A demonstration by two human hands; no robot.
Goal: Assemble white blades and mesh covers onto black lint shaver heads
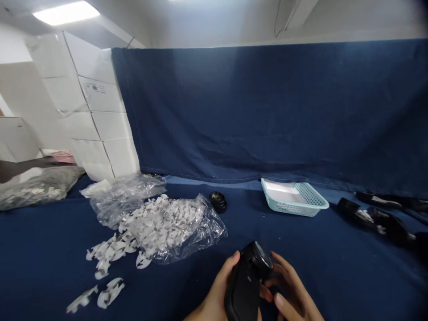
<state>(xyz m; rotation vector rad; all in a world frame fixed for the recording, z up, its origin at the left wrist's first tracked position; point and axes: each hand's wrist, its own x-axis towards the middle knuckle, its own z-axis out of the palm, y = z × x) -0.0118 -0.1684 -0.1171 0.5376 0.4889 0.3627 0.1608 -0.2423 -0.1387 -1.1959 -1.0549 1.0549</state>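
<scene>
A black handheld device with a round, silver-rimmed head at its top end is tilted in front of me, low in the view. My left hand is closed around its body from the left, thumb along the side. On the other side, my right hand is close against the device, fingers curved and apart, one fingertip beside the round head. Whether those fingers touch it I cannot tell. To the left, a clear plastic bag spills many small white-and-grey plastic parts onto the blue cloth.
Black rings are stacked behind the bag. A light-blue basket holding white paper stands at the back, with black items to its right. Loose parts lie front left. White boxes and a blue curtain stand behind.
</scene>
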